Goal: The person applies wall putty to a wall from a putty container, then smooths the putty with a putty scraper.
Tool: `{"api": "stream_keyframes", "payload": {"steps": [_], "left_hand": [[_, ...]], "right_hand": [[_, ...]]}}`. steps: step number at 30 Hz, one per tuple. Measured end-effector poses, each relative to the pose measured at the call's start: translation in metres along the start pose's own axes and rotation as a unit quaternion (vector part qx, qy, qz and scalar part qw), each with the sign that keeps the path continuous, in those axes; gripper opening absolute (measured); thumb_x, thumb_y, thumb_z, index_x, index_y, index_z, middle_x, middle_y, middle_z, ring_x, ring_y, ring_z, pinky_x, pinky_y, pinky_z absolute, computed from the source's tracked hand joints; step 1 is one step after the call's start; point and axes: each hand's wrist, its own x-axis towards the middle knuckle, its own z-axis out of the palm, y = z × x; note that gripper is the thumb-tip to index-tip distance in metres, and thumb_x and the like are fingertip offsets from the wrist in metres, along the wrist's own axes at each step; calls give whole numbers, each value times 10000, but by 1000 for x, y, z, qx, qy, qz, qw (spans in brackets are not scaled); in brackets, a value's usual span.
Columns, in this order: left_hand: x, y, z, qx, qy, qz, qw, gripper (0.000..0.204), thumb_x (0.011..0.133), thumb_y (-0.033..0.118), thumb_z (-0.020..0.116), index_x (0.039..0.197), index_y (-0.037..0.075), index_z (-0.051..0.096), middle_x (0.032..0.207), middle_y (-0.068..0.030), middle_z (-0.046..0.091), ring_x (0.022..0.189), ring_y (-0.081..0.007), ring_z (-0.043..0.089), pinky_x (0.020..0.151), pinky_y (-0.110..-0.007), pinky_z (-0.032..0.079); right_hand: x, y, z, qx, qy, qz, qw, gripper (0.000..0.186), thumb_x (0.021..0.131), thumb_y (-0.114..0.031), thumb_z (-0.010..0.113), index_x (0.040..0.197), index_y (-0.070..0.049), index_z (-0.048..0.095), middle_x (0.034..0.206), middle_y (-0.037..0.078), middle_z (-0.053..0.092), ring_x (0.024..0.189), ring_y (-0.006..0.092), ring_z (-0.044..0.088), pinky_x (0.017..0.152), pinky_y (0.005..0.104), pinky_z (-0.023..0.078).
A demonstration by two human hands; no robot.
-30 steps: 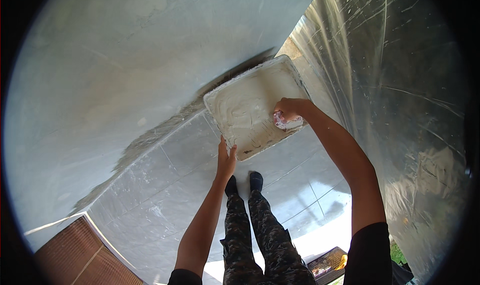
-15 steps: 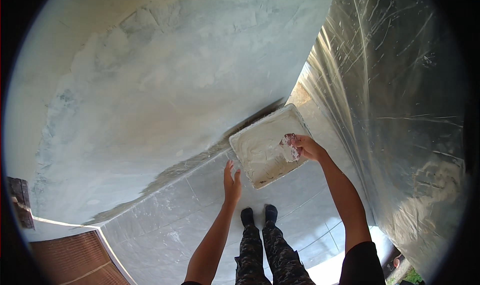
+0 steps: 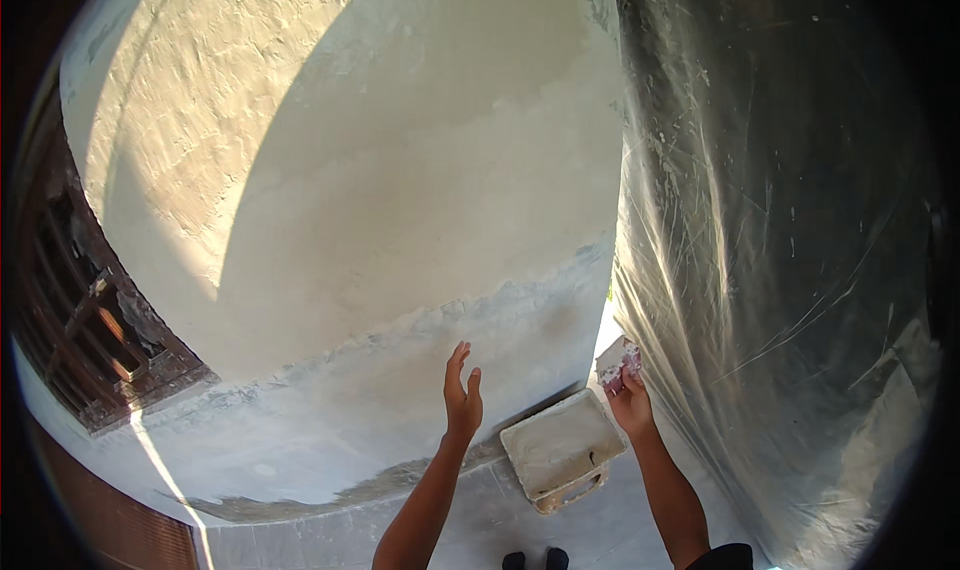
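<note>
My right hand (image 3: 630, 405) is closed around a flat maroon scraper (image 3: 618, 366) smeared with white plaster. It is raised over the right end of a rectangular tub (image 3: 538, 478), near the hanging plastic sheet. Pale plaster coats the inside of the tub, which stands on the floor against the wall. My left hand (image 3: 462, 402) is held up in front of the wall, its fingers stretched and nothing in them. The wall (image 3: 420, 240) carries smooth beige plaster above and a blue-grey, patchy band along its lower part.
Clear plastic sheeting (image 3: 720, 240) hangs along the right side. At the left, a dark wooden window frame (image 3: 150, 385) with bars is set into the wall. Sunlight falls on rough plaster (image 3: 240, 100) at upper left. Below are grey floor tiles (image 3: 410, 530) and my dark-covered feet (image 3: 535, 560).
My view has tilted up, showing more wall and the window. The scraper has risen from over the tub toward the sheeting's edge, still in my right hand. My left hand stays open.
</note>
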Motion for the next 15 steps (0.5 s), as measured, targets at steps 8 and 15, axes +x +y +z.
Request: {"api": "stream_keyframes", "payload": {"steps": [8, 15], "left_hand": [[78, 145, -76, 16, 71, 136, 988, 520, 965, 52, 481, 1476, 16, 398, 1462, -172, 488, 1370, -284, 451, 1161, -418, 320], [111, 208, -189, 83, 154, 220, 960, 508, 972, 95, 463, 1468, 3, 402, 1456, -180, 484, 1372, -284, 448, 1167, -421, 319]], "right_hand": [[24, -72, 188, -51, -105, -89, 989, 381, 1009, -127, 591, 1383, -97, 522, 1318, 38, 588, 1176, 160, 579, 1004, 350, 489], [8, -59, 337, -145, -171, -129, 966, 308, 1007, -136, 603, 1295, -32, 572, 1215, 50, 650, 1089, 131, 619, 976, 318, 505]]}}
